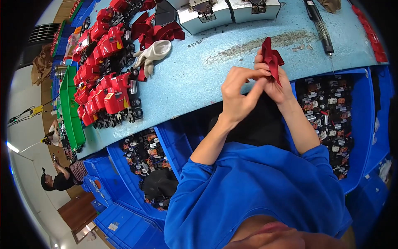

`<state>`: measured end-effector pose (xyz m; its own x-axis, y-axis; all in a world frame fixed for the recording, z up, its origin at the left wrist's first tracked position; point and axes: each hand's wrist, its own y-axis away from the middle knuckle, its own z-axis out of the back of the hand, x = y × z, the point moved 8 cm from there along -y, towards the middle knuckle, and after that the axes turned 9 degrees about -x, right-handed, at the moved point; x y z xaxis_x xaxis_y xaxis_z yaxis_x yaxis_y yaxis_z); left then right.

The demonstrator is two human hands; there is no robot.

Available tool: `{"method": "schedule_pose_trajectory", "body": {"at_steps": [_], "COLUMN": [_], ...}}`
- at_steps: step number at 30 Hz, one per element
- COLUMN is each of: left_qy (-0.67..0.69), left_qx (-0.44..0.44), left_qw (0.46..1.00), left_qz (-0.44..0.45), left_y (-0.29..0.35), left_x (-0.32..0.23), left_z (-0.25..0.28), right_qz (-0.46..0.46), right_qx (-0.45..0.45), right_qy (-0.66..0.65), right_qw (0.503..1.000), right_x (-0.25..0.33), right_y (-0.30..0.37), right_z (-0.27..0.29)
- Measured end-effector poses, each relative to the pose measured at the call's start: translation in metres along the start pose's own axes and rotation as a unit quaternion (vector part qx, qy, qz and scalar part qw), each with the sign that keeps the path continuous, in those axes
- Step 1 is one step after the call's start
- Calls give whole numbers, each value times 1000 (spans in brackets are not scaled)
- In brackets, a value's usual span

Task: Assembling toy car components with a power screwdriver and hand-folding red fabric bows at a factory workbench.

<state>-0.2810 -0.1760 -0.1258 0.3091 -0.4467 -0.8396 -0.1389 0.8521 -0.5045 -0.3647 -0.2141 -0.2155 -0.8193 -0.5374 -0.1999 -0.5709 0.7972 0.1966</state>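
A dark red cloth strip (271,58) stands up, folded and creased, from the fingers of my right hand (277,85). My left hand (240,93) reaches across, its thumb and forefinger pinched together at the lower edge of the cloth against the right fingers. Whether the cloth is wound around a finger is hard to make out. Both hands are just over the near edge of the light blue worktable (195,83). More dark red cloth pieces (166,35) lie on the table at the left, beside a whitish work glove (155,52).
Red toy trucks (110,97) crowd the table's left side by a green tray (70,112). White fixture blocks (232,14) stand at the back, an electric screwdriver (319,27) at the right. Below are blue crates (360,137) with small assemblies. Another person (62,176) is far left.
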Motion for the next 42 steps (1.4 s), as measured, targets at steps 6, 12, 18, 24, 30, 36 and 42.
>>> {"method": "schedule_pose_trajectory", "body": {"at_steps": [6,12,18,24,30,36,42], "left_qy": [-12,-82,-128,94,-187,-266,-314], "left_qx": [-84,-98,-121,-80,12,224,401], "left_qw": [996,992,984,979,962,850,816], "left_qz": [27,-8,-18,160,-197,-396,-275], "left_y": [-12,-18,-24,-33,-54,-53,-57], "left_x": [9,5,3,38,-19,-41,-14], "left_z": [6,2,0,12,24,-11,-12], "right_qz": [19,116,129,-48,-135,-93,-158], "right_qx": [13,-153,-146,-91,-104,-110,-149], "right_qy": [38,255,273,74,-29,91,-4], "right_qw": [999,948,942,992,985,985,976], "right_x": [-1,7,-4,-19,-27,-19,-19], "right_y": [2,7,4,0,4,7,13], "right_z": [-3,17,12,14,9,16,25]}}
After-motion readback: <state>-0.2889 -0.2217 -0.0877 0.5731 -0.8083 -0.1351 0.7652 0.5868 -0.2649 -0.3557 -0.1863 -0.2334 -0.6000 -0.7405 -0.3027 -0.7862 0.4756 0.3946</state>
